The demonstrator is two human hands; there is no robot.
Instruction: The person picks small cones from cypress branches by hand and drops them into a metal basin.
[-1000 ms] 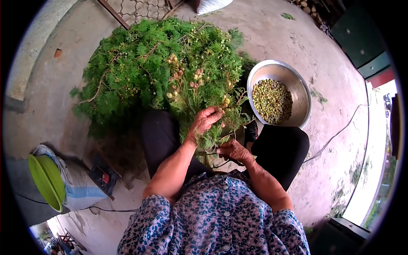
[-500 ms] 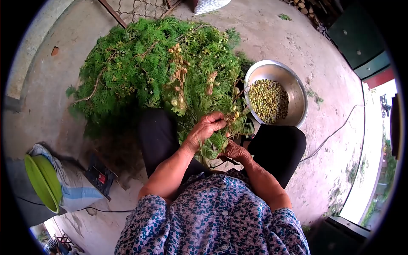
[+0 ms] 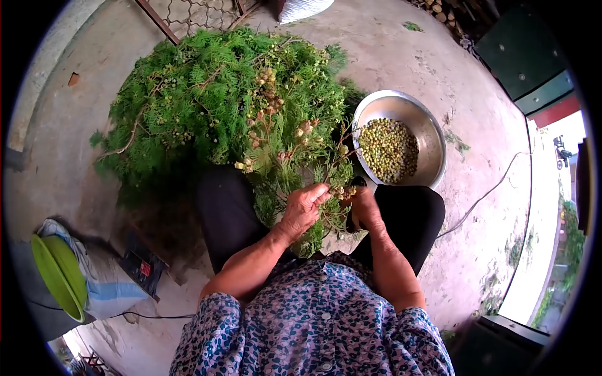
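Note:
My left hand (image 3: 305, 210) is closed, thumb against the bent fingers, on a leafy evergreen branch (image 3: 312, 241) between my knees. A cluster of small brownish-yellow cones (image 3: 342, 192) sticks out on the branch to the right of my left fingertips. At the right side of that cluster is my right hand (image 3: 365, 208), its fingers curled; what lies inside them is hidden. A big heap of green branches (image 3: 207, 100) with pale cones spreads in front of me. To its right stands a metal basin (image 3: 433, 147) with many small yellow-green cones (image 3: 389, 150) in it.
A lime-green basin (image 3: 59, 276) leans on a white and blue sack (image 3: 113, 285) at lower left. Behind the heap are a metal grille (image 3: 194, 14) and a white sack (image 3: 304, 9). A thin cable (image 3: 483, 199) runs over the concrete floor at right.
My right hand has moved up and slightly right, from low on the branch to the cone cluster. My left hand has moved slightly down, still closed on the branch. The camera view has shifted a little.

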